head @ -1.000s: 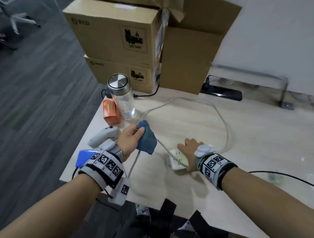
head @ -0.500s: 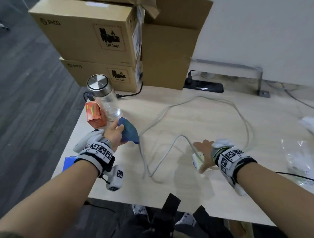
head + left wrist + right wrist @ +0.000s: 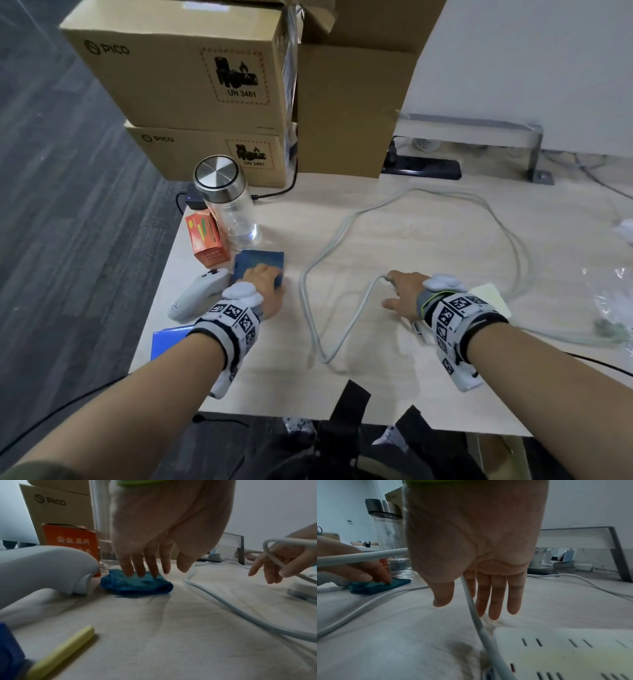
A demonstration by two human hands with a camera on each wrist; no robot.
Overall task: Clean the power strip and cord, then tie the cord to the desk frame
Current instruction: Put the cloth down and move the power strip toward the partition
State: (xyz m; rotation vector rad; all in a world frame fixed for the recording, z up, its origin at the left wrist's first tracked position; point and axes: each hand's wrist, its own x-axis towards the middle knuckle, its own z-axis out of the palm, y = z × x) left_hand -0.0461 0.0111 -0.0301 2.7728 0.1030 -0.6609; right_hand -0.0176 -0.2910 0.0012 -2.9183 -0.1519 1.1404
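Note:
A folded blue cloth (image 3: 257,262) lies flat on the table beside the glass bottle. My left hand (image 3: 265,279) presses on it with straight fingers (image 3: 140,566). The grey-white cord (image 3: 346,222) loops across the tabletop (image 3: 394,387) to the white power strip (image 3: 565,649), which sits under my right wrist. My right hand (image 3: 397,291) hovers just ahead of the strip with fingers straight. The cord (image 3: 474,608) rises from the strip and runs through the gap between thumb and index finger. A grey metal frame bracket (image 3: 534,150) stands at the back of the table.
Stacked cardboard boxes (image 3: 191,68) fill the back left. A steel-lidded glass bottle (image 3: 226,202), an orange carton (image 3: 205,240), a white controller (image 3: 195,298), a blue item (image 3: 168,342) and a yellow pen (image 3: 63,651) crowd the left edge. Crinkled plastic (image 3: 613,298) lies right.
My left hand carried the cloth away from the cord and laid it flat by the bottle. My right hand came off the power strip and moved forward under the cord.

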